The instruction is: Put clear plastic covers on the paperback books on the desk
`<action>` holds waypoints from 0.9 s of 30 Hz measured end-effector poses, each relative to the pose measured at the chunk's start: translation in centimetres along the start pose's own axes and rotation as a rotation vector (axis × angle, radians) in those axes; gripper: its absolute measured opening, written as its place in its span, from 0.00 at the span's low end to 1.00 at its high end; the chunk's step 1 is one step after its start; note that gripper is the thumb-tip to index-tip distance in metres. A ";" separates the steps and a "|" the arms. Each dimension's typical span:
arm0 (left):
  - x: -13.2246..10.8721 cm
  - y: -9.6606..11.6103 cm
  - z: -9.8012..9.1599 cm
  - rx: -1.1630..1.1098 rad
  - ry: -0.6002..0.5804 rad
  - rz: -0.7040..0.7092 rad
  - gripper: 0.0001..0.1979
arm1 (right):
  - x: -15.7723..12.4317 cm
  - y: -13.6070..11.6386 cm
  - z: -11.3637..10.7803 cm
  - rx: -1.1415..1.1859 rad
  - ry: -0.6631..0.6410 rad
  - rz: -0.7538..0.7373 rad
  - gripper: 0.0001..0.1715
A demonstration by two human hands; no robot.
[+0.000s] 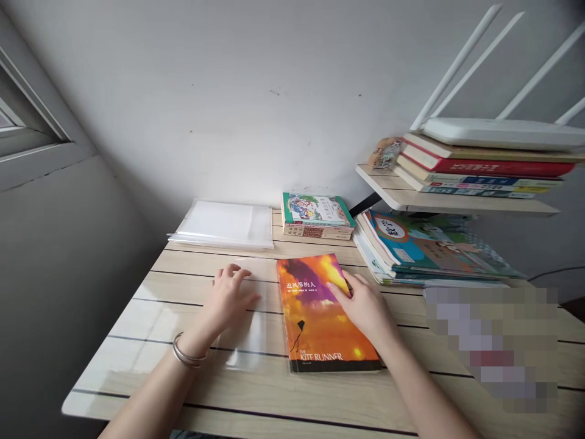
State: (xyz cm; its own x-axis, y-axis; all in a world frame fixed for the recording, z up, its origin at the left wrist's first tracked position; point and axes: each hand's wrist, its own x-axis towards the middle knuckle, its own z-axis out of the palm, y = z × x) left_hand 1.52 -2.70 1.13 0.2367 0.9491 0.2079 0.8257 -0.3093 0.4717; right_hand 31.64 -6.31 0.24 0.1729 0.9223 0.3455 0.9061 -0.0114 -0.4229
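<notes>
An orange and purple paperback book [320,329], titled The Kite Runner, lies face up on the table. A clear plastic book cover [244,347] extends flat from its left side. My right hand [365,302] grips the book at its right edge, thumb on the front and the other fingers around the side. Over the clear plastic rests my left hand [231,292], fingers apart and slightly bent, holding nothing. Whether its fingertips touch the sheet I cannot tell. A metal bracelet [185,353] circles the left wrist.
At the back left lies a stack of clear plastic covers [222,222]. Near the wall stands a small pile of green books [317,213]. Thin textbooks [425,244] sit below a shelf [457,202] bearing books [493,166] and a white router [498,133]. A blurred patch [493,347] covers the right side.
</notes>
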 end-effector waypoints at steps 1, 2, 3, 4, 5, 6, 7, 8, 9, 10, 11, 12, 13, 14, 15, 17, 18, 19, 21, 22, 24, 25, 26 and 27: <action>-0.1 0.2 0.2 0.005 0.010 0.021 0.18 | -0.1 -0.1 0.0 -0.016 0.012 -0.003 0.26; -0.2 0.2 0.4 0.003 0.025 0.037 0.18 | -0.1 -0.1 -0.1 -0.027 0.020 -0.005 0.26; -0.2 0.2 0.4 -0.002 0.046 0.045 0.19 | -0.2 -0.1 -0.1 -0.033 0.026 -0.004 0.26; -0.2 0.1 0.5 -0.011 0.067 0.043 0.19 | -0.2 -0.1 -0.1 -0.032 0.029 -0.001 0.26; -0.1 -0.1 0.4 -0.024 0.085 0.029 0.20 | -0.2 0.0 -0.1 -0.018 0.029 0.005 0.26; 0.0 -0.2 0.4 -0.044 0.095 0.003 0.21 | -0.2 0.1 0.0 0.013 0.022 0.020 0.26; 0.2 -0.4 0.3 -0.076 0.092 -0.034 0.22 | -0.2 0.3 0.0 0.063 0.004 0.052 0.27; 0.3 -0.6 0.2 -0.118 0.081 -0.074 0.22 | -0.1 0.4 0.1 0.130 -0.025 0.101 0.30; 0.4 -0.7 0.1 -0.166 0.064 -0.115 0.23 | 0.0 0.6 0.2 0.207 -0.058 0.162 0.32; 0.5 -0.8 0.1 -0.214 0.046 -0.150 0.24 | 0.1 0.7 0.2 0.292 -0.094 0.228 0.35; 0.6 -0.9 0.0 -0.251 0.031 -0.174 0.25 | 0.2 0.8 0.3 0.384 -0.127 0.292 0.38; 0.7 -1.0 -0.1 -0.272 0.025 -0.189 0.25 | 0.2 0.8 0.2 0.484 -0.161 0.342 0.39; 0.7 -1.0 -0.2 -0.273 0.036 -0.193 0.25 | 0.3 0.8 0.2 0.593 -0.195 0.376 0.38; 0.8 -1.0 -0.3 -0.257 0.062 -0.184 0.24 | 0.4 0.7 0.1 0.703 -0.233 0.398 0.36; 1.0 -0.8 -0.5 -0.231 0.095 -0.157 0.22 | 0.4 0.5 -0.1 0.803 -0.280 0.415 0.34; 1.8 -0.3 -0.9 -0.188 0.133 -0.054 0.17 | 0.5 0.1 -0.5 0.926 -0.381 0.448 0.29; 2.4 0.2 -1.2 -0.181 0.109 0.016 0.15 | 0.5 -0.1 -0.7 0.947 -0.425 0.462 0.28; 3.1 0.8 -1.4 -0.182 0.044 0.091 0.13 | 0.5 -0.3 -0.8 0.953 -0.448 0.469 0.27; 4.8 2.3 -1.6 -0.188 -0.151 0.217 0.13 | 0.5 -0.4 -1.3 0.976 -0.430 0.451 0.27; 5.8 3.1 -1.5 -0.180 -0.242 0.257 0.14 | 0.5 -0.4 -1.5 1.007 -0.395 0.440 0.28; 7.7 4.5 -1.2 -0.159 -0.338 0.270 0.16 | 0.6 0.3 -2.2 1.100 -0.302 0.454 0.31; 8.5 5.2 -0.9 -0.146 -0.374 0.264 0.17 | 0.6 0.9 -2.6 1.150 -0.254 0.484 0.32; 9.3 5.7 -0.6 -0.130 -0.408 0.257 0.19 | 0.7 1.7 -3.0 1.198 -0.213 0.520 0.33; 10.0 6.2 -0.2 -0.111 -0.445 0.252 0.21 | 0.9 2.6 -3.4 1.243 -0.180 0.557 0.32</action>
State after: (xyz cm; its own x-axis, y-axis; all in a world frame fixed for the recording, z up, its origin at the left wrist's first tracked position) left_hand 8.88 4.83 6.33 0.6360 0.7703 -0.0463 0.6615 -0.5133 0.5467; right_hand 35.47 -6.86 2.26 0.2583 0.9478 -0.1870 -0.2213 -0.1304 -0.9665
